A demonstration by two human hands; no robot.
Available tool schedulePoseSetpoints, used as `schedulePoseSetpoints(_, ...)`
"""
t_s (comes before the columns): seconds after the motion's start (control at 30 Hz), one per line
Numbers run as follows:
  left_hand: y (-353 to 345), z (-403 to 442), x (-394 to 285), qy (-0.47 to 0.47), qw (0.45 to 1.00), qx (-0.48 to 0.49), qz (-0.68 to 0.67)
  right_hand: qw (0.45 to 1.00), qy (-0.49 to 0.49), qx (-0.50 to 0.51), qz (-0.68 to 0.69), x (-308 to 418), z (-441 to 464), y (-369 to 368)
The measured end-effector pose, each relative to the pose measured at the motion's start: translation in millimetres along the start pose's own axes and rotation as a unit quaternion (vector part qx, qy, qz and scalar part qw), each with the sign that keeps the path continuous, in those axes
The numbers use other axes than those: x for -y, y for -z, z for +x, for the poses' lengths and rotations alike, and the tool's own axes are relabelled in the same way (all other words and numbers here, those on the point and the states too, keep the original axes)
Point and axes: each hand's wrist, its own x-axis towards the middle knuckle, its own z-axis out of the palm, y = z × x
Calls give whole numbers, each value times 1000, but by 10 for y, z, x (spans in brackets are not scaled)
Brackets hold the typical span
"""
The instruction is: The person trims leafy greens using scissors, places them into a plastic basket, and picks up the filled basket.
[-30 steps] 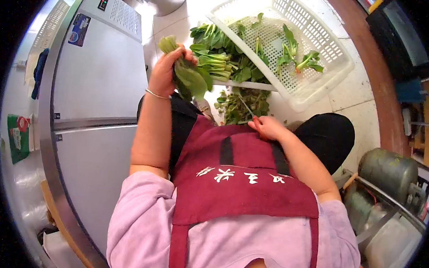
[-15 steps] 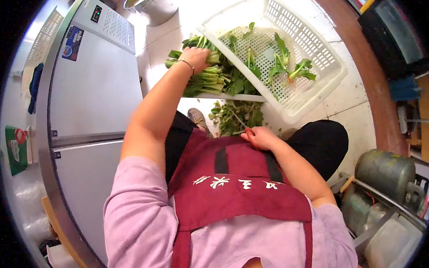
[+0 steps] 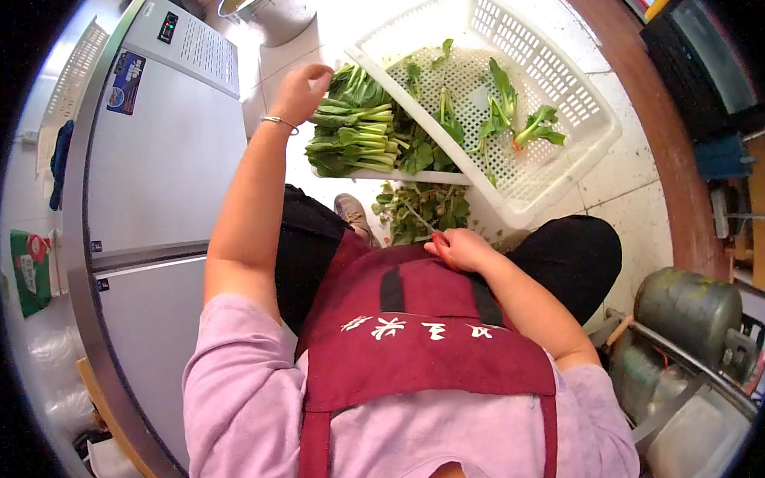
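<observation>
My left hand (image 3: 305, 93), a bracelet at its wrist, hovers by the left edge of a row of leafy greens (image 3: 365, 141) with pale stalks. Its fingers are loosely bent, and nothing shows in them. The greens lie in a white tray (image 3: 452, 178), partly hidden under a white plastic basket (image 3: 583, 166). Near my lap, my right hand (image 3: 471, 249) is closed round the red handles of a pair of scissors (image 3: 441, 244); the thin blades point up and left over a heap of loose leaves (image 3: 430, 209) on the floor.
A few single greens (image 3: 507, 92) lie inside the tilted basket. To the left stands a grey-white refrigerator (image 3: 175, 156), with a metal pot (image 3: 276, 20) beyond it. A gas cylinder (image 3: 688, 309) and a metal frame are on the right. My shoe (image 3: 350, 211) is beside the leaf heap.
My left hand has lifted off the greens and moved left, uncovering the bundle in the tray. My right hand with the scissors has hardly moved.
</observation>
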Motion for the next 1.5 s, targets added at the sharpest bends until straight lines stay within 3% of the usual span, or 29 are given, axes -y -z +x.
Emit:
schedulePoseSetpoints(0.07, 127, 74, -79, 76, 986, -80, -127, 1000, -5, 8, -9, -7, 23, -26)
schedulePoseSetpoints(0.2, 176, 244, -423, 38, 981, -121, -148, 1000, 12, 10, -13, 24, 7, -14)
schedulePoseSetpoints(0.43, -142, 521, -1218, -67, 987, 105, -100, 1000, 14, -11, 6, -82, 51, -82)
schedulePoseSetpoints(0.53, -361, 696, -1385, -95, 985, 130, -64, 1000, 17, -5, 18, -55, -4, -31)
schedulePoseSetpoints(0.6, -491, 809, -1457, -76, 971, 225, 38, 999, 24, -12, 28, -87, 6, -52)
schedulePoseSetpoints(0.73, -1015, 1057, -1321, -90, 935, 291, 184, 998, 45, -19, 42, -79, -20, 6)
schedulePoseSetpoints(0.83, -1382, 1180, -1246, -49, 899, 341, 271, 997, 48, -14, 64, -91, -15, 32)
schedulePoseSetpoints(0.9, -1544, 1225, -1230, 35, 879, 374, 295, 997, 58, -3, 44, -90, -15, 44)
schedulePoseSetpoints(1.03, -1750, 1262, -1290, 96, 846, 442, 282, 997, 63, -12, 50, -122, 12, 34)
schedulePoseSetpoints(1.2, -1872, 1261, -1203, 88, 868, 403, 278, 995, 69, -17, 74, -127, -17, 73)
schedulePoseSetpoints(1.3, -1799, 1293, -1276, 88, 845, 454, 268, 993, 83, -41, 80, -159, 26, 9)
schedulePoseSetpoints(1.37, -1710, 1306, -1365, 163, 866, 435, 184, 990, 91, -61, 87, -205, 54, -28)
schedulePoseSetpoints(1.5, -1589, 1359, -1251, 140, 907, 396, 26, 995, 69, -36, 68, -170, 6, 1)
